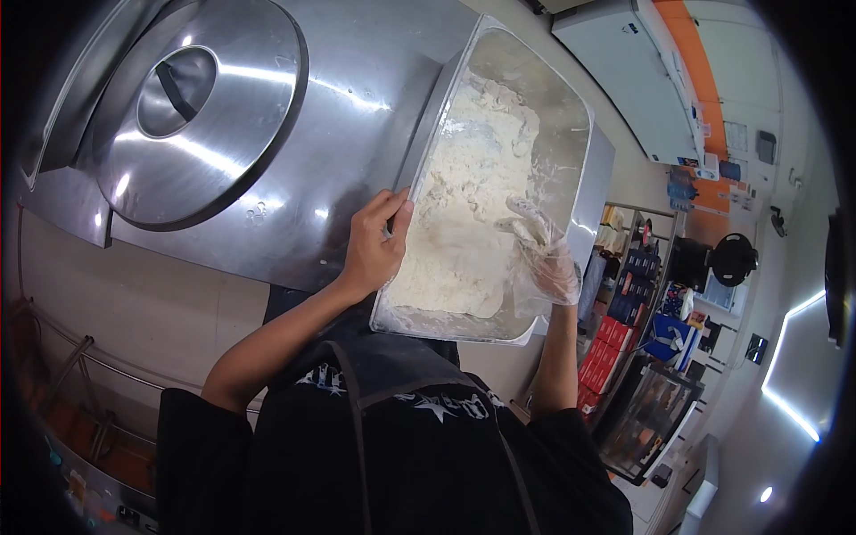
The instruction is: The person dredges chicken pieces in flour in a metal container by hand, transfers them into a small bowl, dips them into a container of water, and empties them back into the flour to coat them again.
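Note:
A deep rectangular metal tray (562,134) stands on the steel counter and holds a layer of white, floury powder (464,214) with lumps in it. My left hand (376,242), bare, grips the tray's left rim, fingers bent over the edge. In a clear plastic glove, my right hand (546,259) is inside the tray at its right side, over the powder. Its flour-coated fingers are bent around something I cannot make out.
A large round metal lid (201,98) with a black handle lies on the steel counter (357,89) at the left. Beyond the tray, shelves hold red boxes (606,352) and other goods, beside a glass display case (646,415). Metal rails (116,370) stand at the lower left.

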### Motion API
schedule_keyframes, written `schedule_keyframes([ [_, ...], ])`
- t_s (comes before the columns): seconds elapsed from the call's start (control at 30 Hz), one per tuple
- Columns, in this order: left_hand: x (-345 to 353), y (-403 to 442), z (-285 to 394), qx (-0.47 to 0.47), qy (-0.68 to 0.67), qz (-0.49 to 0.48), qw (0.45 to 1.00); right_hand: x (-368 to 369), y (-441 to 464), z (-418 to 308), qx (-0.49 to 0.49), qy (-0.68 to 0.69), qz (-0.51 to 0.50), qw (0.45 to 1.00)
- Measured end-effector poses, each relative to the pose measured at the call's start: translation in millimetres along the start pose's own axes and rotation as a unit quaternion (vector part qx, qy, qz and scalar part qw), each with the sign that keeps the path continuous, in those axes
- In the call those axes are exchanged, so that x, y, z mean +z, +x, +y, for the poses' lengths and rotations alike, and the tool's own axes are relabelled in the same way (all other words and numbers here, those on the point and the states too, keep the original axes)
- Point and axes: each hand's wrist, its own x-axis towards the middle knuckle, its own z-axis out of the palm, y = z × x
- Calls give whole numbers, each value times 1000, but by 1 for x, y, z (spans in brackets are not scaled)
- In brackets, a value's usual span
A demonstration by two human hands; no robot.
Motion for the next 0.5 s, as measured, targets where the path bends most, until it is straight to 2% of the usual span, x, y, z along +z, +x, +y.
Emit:
schedule_keyframes([
  [0.13,1,0,-1,2,0,7,1000,0,31,26,-27,-52,7,998],
  [0.2,3,0,-4,19,-9,12,1000,17,55,39,61,-181,-44,981],
  [0.27,3,-1,-1,5,-10,0,1000,60,63,101,-75,-312,0,947],
  [0.33,0,3,2,-4,-5,3,1000,102,68,110,-291,-347,60,889],
  [0.4,-1,0,6,-17,3,0,1000,127,45,48,-286,-303,16,909],
  [0.5,-1,1,3,2,0,-8,1000,130,28,10,-125,-259,-94,953],
])
